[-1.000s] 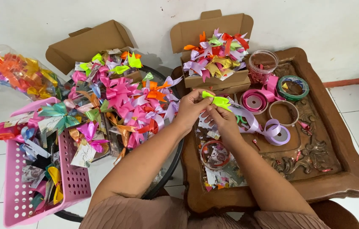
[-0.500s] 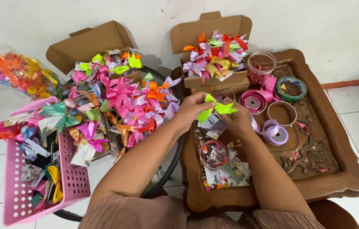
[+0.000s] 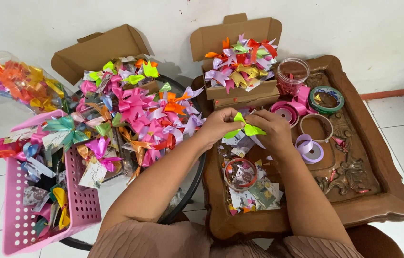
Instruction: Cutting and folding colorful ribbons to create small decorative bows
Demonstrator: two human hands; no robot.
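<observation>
Both hands now pinch the lime-green ribbon bow [image 3: 243,127] lower, just before the cardboard box [image 3: 240,91]; left hand [image 3: 221,125] should keep the centre tight while right hand [image 3: 270,128] shapes loops.

A home: carved wooden table [image 3: 378,200], tiled floor [image 3: 402,129], ribbon bows [image 3: 144,114].

Bow [image 3: 244,128] in the hands: lime green. Table [image 3: 383,200]: dark brown carved wood. Basket [image 3: 20,224]: pink, perforated. Boxes [image 3: 233,36]: plain tan cardboard. Bow pile [image 3: 137,114]: mostly pink and magenta, with orange, lilac, lime, teal. Box bows [image 3: 240,64]: lilac, yellow, red, orange, light green. Bag [image 3: 15,81]: clear, bows inside orange and yellow. Ribbon rolls: pink [image 3: 285,112], lilac [image 3: 310,149], green [image 3: 327,98]. Wall [image 3: 364,33] white, floor tiles [image 3: 402,138] white, skirting [image 3: 393,93] red-brown. Sleeves [image 3: 164,243]: dusty pink-brown, ribbed.
</observation>
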